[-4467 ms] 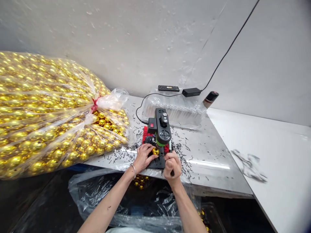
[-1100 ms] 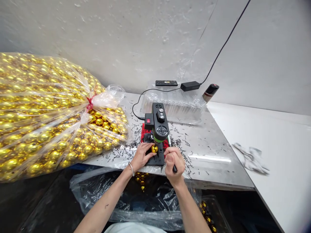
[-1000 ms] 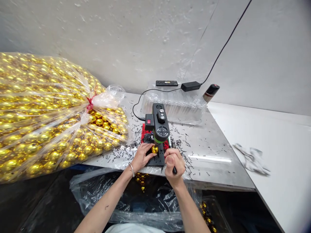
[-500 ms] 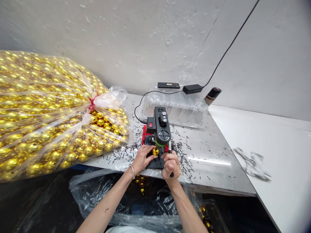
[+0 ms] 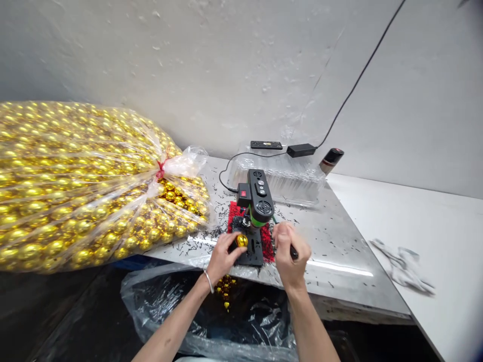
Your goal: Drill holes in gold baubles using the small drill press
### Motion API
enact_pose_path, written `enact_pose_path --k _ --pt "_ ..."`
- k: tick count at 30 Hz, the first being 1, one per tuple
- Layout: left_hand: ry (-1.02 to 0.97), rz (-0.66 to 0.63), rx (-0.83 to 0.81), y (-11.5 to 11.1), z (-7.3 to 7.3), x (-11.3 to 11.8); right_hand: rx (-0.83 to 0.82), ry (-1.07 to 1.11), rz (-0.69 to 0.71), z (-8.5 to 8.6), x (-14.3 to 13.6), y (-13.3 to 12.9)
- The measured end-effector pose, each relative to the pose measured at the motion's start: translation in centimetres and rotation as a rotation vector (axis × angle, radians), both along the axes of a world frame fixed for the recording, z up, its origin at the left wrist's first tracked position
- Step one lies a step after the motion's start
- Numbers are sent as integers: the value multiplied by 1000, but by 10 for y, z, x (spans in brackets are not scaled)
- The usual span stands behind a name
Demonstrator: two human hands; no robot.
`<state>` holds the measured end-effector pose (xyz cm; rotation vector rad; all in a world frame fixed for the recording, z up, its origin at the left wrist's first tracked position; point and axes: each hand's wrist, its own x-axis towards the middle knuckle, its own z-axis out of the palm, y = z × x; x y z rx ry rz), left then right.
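Between the thumb and fingers of my left hand [image 5: 222,256] is a shiny gold ball [image 5: 241,241], held just in front of a small black bench press machine [image 5: 259,193]. My right hand [image 5: 291,254] is closed around the machine's lever handle [image 5: 294,252], to the right of the machine's head. The machine has a red switch [image 5: 243,193] on its left and a green band under its head. Its black base plate [image 5: 255,255] rests on a red mat [image 5: 268,245]. The ball sits apart from the underside of the head.
A big clear bag of gold balls [image 5: 75,186], tied with red string, lies at left. Behind the machine are a clear plastic tray [image 5: 294,188], a power adapter [image 5: 301,150] and a spray can [image 5: 332,160]. Dark shavings litter the metal table [image 5: 335,231]. An open plastic bag [image 5: 181,322] hangs below.
My right hand has swung the lever outward to the right and away from the base. My left hand has drawn the gold ball out from under the head. The view has shifted slightly.
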<state>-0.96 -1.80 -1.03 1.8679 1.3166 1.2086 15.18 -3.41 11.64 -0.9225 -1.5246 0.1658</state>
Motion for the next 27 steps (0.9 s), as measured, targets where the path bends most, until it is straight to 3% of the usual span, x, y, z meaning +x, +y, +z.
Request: enact_pose_path --k 3,6,9,12,14,17,18,19,22,27 --pt "102 -159 27 -48 -3 -13 25 -18 21 -6 1 -2" --pt "238 -249 11 -92 -19 -21 66 -18 23 -18 1 -2" --pt "304 -241 44 -103 -28 -30 79 -5 28 -24 1 -3" --pt "277 -129 164 -68 -9 -52 77 -16 26 -25 0 -3" --pt "323 91 202 -25 18 -74 83 -28 19 -25 0 -3" --pt "583 423 -69 42 60 -106 90 -35 3 -27 0 -3" --pt "681 464 -231 61 70 -113 90 -36 1 -27 0 -3" --pt "709 478 -292 77 77 -117 89 -35 1 -28 0 -4" --pt "745 468 -418 105 81 -117 75 -33 9 -30 0 -4" --pt "689 427 -435 106 72 -111 84 -41 7 -30 -1 -5"
